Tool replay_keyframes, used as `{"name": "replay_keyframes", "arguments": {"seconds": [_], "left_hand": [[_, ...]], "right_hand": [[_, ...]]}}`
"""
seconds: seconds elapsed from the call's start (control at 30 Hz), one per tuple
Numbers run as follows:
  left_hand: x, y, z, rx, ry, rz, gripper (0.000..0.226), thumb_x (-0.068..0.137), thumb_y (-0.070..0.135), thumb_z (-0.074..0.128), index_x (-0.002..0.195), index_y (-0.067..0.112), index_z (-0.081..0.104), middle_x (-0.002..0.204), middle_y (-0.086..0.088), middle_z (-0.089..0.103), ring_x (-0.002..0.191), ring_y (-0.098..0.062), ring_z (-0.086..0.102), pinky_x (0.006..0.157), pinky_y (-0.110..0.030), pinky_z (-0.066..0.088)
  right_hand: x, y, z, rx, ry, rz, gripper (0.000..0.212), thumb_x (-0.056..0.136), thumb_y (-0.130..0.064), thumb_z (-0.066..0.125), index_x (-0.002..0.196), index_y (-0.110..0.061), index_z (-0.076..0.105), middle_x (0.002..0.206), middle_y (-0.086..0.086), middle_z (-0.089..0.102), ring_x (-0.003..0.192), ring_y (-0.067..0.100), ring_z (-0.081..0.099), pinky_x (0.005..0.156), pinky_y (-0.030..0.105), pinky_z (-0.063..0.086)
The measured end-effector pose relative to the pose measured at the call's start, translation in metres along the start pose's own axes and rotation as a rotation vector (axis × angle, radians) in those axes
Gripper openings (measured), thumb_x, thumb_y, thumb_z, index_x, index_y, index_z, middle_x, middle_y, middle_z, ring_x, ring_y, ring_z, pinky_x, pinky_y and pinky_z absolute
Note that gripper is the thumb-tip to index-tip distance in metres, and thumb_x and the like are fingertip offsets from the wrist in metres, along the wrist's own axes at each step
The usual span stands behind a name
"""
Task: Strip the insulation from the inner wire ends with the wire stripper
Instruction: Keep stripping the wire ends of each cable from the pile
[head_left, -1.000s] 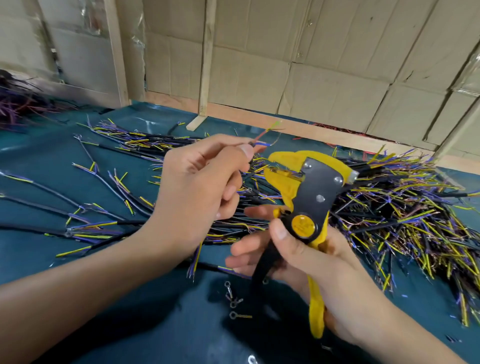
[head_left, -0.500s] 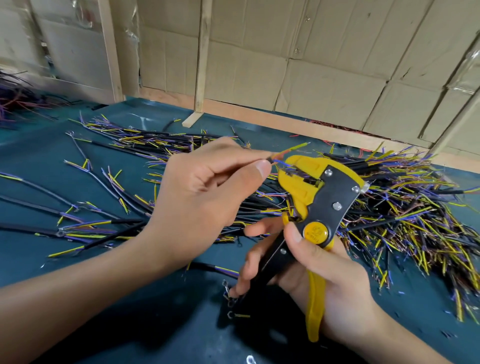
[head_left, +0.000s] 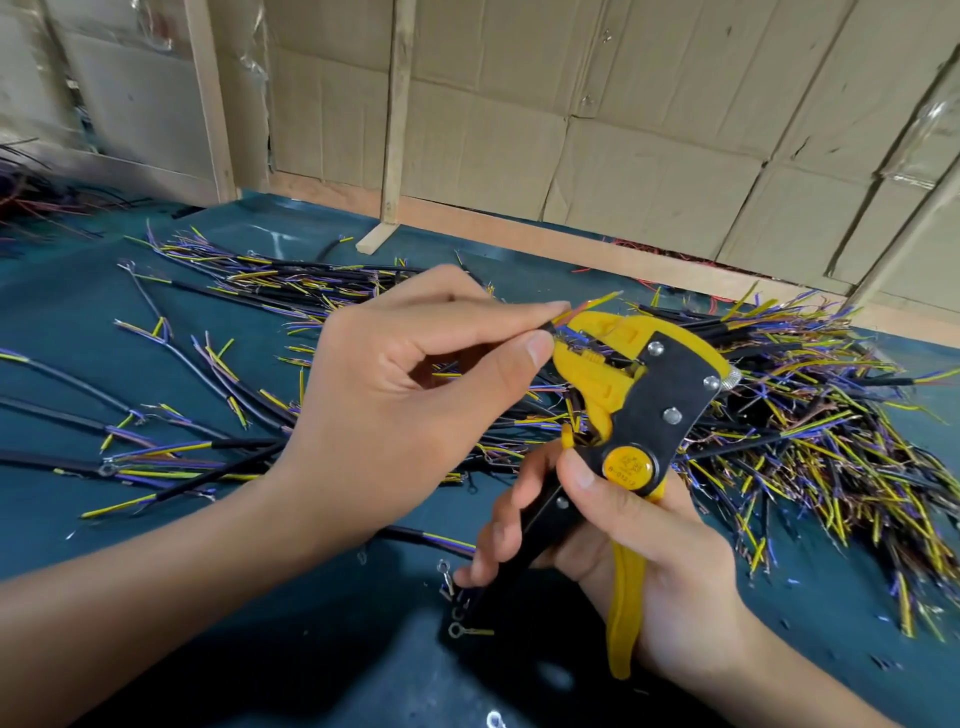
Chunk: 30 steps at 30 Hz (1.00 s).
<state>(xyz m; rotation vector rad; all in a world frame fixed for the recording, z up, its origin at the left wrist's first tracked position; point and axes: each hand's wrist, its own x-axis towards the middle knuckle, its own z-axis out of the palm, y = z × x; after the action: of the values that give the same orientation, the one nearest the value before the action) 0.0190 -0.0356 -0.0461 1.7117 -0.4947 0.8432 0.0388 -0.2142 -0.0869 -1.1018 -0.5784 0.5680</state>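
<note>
**Wire ends fed into the stripper's mouth**

Cable (head_left: 551, 327) pinched at its black sheath between thumb and forefinger of the left hand (head_left: 410, 384), coloured inner ends fanned into the yellow mouth of the wire stripper (head_left: 631, 395), one yellow end poking out above. Held close to the tip, probably to keep the thin ends from bending aside. Right hand (head_left: 639, 556) wrapped round the stripper's handles, thumb by the yellow pivot cap, handles spread, so likely not yet squeezed. Beyond, heaps of cables (head_left: 810, 426) across the green table (head_left: 78, 322); ring terminals (head_left: 460, 618) below the hands.
</note>
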Motion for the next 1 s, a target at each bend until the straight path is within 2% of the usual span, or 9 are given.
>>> {"name": "replay_keyframes", "arguments": {"seconds": [0.17, 0.33, 0.47, 0.6, 0.7, 0.8, 0.87, 0.93, 1.0], "left_hand": [[-0.002, 0.001, 0.0, 0.013, 0.017, -0.031, 0.022, 0.089, 0.017, 0.069, 0.103, 0.002, 0.076, 0.083, 0.021, 0.059, 0.066, 0.004, 0.054, 0.065, -0.007, 0.038], [-0.003, 0.003, 0.001, 0.05, 0.009, -0.037, 0.02, 0.089, 0.017, 0.069, 0.103, 0.003, 0.076, 0.084, 0.017, 0.06, 0.069, 0.003, 0.053, 0.067, -0.009, 0.038], [-0.003, 0.006, 0.003, 0.103, 0.018, -0.019, 0.022, 0.091, 0.017, 0.068, 0.106, 0.004, 0.076, 0.085, 0.013, 0.062, 0.07, 0.0, 0.054, 0.069, -0.011, 0.038], [-0.004, 0.007, 0.006, 0.233, -0.015, 0.085, 0.027, 0.093, 0.008, 0.065, 0.12, 0.006, 0.07, 0.085, -0.006, 0.062, 0.076, -0.015, 0.058, 0.07, -0.018, 0.041], [-0.004, 0.005, 0.005, 0.268, -0.022, 0.119, 0.028, 0.094, 0.006, 0.064, 0.121, 0.005, 0.07, 0.085, -0.009, 0.061, 0.078, -0.019, 0.058, 0.07, -0.021, 0.043], [-0.001, 0.0, 0.004, 0.281, -0.024, 0.119, 0.027, 0.094, 0.008, 0.063, 0.121, 0.006, 0.07, 0.086, -0.008, 0.062, 0.077, -0.018, 0.058, 0.069, -0.022, 0.043], [0.0, -0.002, 0.003, 0.341, 0.011, 0.151, 0.026, 0.094, 0.008, 0.064, 0.12, 0.006, 0.07, 0.088, -0.007, 0.063, 0.079, -0.016, 0.059, 0.071, -0.022, 0.044], [0.002, -0.004, 0.0, 0.408, 0.066, 0.194, 0.026, 0.095, 0.008, 0.065, 0.12, 0.006, 0.07, 0.09, -0.008, 0.064, 0.08, -0.015, 0.059, 0.074, -0.022, 0.045], [0.004, -0.006, -0.002, 0.44, 0.1, 0.218, 0.025, 0.095, 0.008, 0.065, 0.12, 0.007, 0.07, 0.091, -0.005, 0.062, 0.081, -0.01, 0.057, 0.074, -0.018, 0.042]], "right_hand": [[0.0, 0.0, -0.001, 0.022, -0.024, -0.006, 0.038, 0.091, -0.037, 0.073, 0.092, 0.0, 0.065, 0.08, 0.025, 0.061, 0.078, 0.045, 0.064, 0.08, 0.065, 0.049], [-0.001, -0.001, 0.0, -0.033, -0.013, -0.02, 0.036, 0.088, -0.036, 0.074, 0.088, -0.002, 0.064, 0.075, 0.024, 0.061, 0.073, 0.044, 0.065, 0.079, 0.084, 0.038], [0.0, -0.003, 0.001, -0.027, 0.016, -0.031, 0.038, 0.085, -0.033, 0.077, 0.082, 0.001, 0.061, 0.069, 0.027, 0.058, 0.066, 0.043, 0.063, 0.072, 0.072, 0.048], [-0.001, -0.001, 0.002, -0.037, 0.052, -0.038, 0.04, 0.081, -0.035, 0.078, 0.078, 0.001, 0.061, 0.065, 0.028, 0.057, 0.061, 0.043, 0.062, 0.066, 0.067, 0.048], [-0.001, -0.004, 0.003, -0.066, 0.106, -0.042, 0.041, 0.075, -0.037, 0.08, 0.069, -0.001, 0.061, 0.054, 0.024, 0.054, 0.048, 0.04, 0.059, 0.053, 0.052, 0.048], [0.0, -0.007, 0.003, -0.09, 0.168, -0.067, 0.044, 0.066, -0.038, 0.081, 0.058, -0.005, 0.054, 0.043, 0.015, 0.044, 0.034, 0.027, 0.048, 0.038, 0.037, 0.039], [0.002, -0.007, 0.003, -0.004, 0.121, -0.034, 0.045, 0.068, -0.04, 0.083, 0.066, -0.003, 0.057, 0.051, 0.017, 0.049, 0.042, 0.031, 0.054, 0.047, 0.045, 0.045], [0.004, -0.008, 0.003, 0.093, 0.054, -0.032, 0.044, 0.073, -0.039, 0.081, 0.08, -0.001, 0.063, 0.067, 0.022, 0.057, 0.061, 0.04, 0.061, 0.065, 0.057, 0.052], [0.004, -0.009, 0.003, 0.097, 0.074, -0.084, 0.044, 0.076, -0.038, 0.081, 0.088, 0.001, 0.065, 0.075, 0.025, 0.06, 0.071, 0.043, 0.063, 0.074, 0.062, 0.053]]}}
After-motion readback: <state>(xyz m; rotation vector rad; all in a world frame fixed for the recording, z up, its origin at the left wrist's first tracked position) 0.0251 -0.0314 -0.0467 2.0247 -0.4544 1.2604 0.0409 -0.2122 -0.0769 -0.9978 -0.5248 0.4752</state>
